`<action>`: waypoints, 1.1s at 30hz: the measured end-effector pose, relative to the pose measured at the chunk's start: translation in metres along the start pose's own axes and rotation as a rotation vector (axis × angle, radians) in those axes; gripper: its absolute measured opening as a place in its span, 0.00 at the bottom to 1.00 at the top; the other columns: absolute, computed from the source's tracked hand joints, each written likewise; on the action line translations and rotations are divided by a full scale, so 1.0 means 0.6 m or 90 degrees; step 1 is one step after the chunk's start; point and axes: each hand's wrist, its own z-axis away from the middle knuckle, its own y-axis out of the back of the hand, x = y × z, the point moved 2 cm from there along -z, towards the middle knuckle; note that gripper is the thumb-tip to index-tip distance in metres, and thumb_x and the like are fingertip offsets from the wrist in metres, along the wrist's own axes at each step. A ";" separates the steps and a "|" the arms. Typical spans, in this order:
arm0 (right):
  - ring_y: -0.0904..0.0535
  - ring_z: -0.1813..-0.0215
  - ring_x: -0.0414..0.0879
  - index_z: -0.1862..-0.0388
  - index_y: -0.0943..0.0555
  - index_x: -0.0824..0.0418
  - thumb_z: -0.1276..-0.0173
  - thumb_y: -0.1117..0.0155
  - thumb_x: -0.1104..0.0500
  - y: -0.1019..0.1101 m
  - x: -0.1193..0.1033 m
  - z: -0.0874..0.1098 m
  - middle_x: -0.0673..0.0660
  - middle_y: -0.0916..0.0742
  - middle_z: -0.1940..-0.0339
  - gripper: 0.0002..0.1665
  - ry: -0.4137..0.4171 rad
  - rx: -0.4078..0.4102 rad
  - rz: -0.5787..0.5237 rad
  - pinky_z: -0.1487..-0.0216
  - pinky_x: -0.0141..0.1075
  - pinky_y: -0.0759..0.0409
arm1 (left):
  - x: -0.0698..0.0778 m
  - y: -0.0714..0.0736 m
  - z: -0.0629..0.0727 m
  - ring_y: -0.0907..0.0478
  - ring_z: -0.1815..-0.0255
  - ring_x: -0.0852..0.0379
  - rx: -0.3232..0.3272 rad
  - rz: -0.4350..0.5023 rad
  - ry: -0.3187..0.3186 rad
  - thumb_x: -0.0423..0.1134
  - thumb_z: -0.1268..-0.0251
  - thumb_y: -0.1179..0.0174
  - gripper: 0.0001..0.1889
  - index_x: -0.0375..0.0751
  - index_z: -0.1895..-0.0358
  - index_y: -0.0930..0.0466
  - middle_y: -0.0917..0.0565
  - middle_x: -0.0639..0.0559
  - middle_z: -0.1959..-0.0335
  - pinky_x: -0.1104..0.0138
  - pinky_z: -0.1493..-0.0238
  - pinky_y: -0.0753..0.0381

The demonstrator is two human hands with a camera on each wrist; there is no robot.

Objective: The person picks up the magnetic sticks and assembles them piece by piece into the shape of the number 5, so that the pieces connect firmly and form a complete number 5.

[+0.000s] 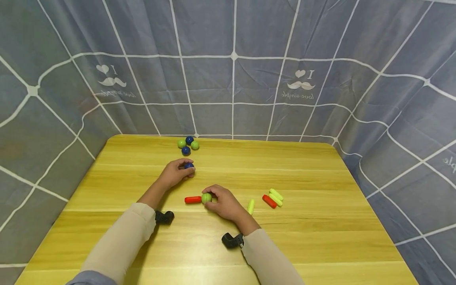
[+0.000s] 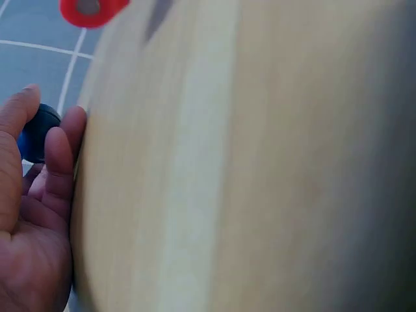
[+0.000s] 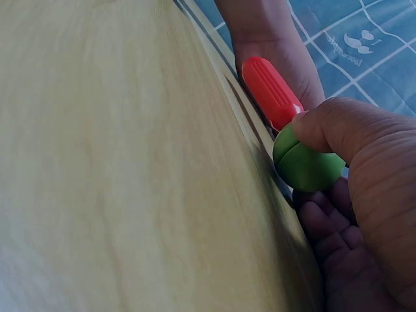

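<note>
My left hand (image 1: 178,172) holds a dark blue ball (image 1: 189,166) between thumb and fingers, beyond and left of my right hand. The left wrist view shows that blue ball (image 2: 43,133) partly hidden by the fingers. My right hand (image 1: 224,202) pinches a green ball (image 1: 206,198) with a seam round it. A red ribbed rod (image 1: 192,200) meets the ball's left side and points left. Up close in the right wrist view, the red rod (image 3: 272,91) and green ball (image 3: 307,159) meet end to side. A grey round disc (image 2: 88,6) sits in the rod's free end.
Two green and two blue balls (image 1: 186,151) cluster near the table's far edge. Right of my right hand lies a yellow-green rod (image 1: 251,206). Farther right, a red rod (image 1: 269,201) lies beside two yellow-green rods (image 1: 276,194). A grey curtain (image 1: 213,79) stands behind the wooden table (image 1: 306,237).
</note>
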 end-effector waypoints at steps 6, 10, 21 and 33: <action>0.23 0.51 0.39 0.44 0.20 0.54 0.32 0.34 0.59 -0.001 0.002 -0.001 0.46 0.19 0.51 0.17 -0.002 0.002 -0.001 0.47 0.33 0.23 | -0.004 0.002 0.017 0.17 0.63 0.53 0.018 -0.019 -0.029 0.41 0.31 0.36 0.24 0.35 0.35 0.25 0.15 0.42 0.60 0.67 0.62 0.18; 0.23 0.52 0.38 0.44 0.20 0.54 0.32 0.34 0.59 0.000 0.000 0.000 0.46 0.19 0.51 0.17 0.000 0.001 -0.001 0.47 0.33 0.24 | -0.006 0.004 0.029 0.18 0.64 0.55 0.043 0.004 -0.027 0.40 0.31 0.35 0.25 0.34 0.34 0.27 0.16 0.41 0.60 0.69 0.63 0.19; 0.22 0.52 0.39 0.45 0.19 0.56 0.33 0.34 0.60 0.000 0.002 0.000 0.47 0.18 0.52 0.18 0.005 0.007 -0.011 0.47 0.35 0.24 | -0.012 0.002 0.061 0.17 0.61 0.59 0.059 0.058 -0.018 0.44 0.30 0.37 0.25 0.33 0.36 0.25 0.18 0.38 0.52 0.70 0.60 0.18; 0.22 0.51 0.40 0.44 0.19 0.58 0.33 0.34 0.60 0.000 -0.004 0.002 0.49 0.18 0.51 0.18 0.000 0.007 -0.009 0.46 0.35 0.24 | -0.018 0.005 0.104 0.22 0.64 0.55 0.038 0.030 -0.032 0.44 0.32 0.35 0.25 0.35 0.36 0.24 0.17 0.40 0.57 0.70 0.65 0.21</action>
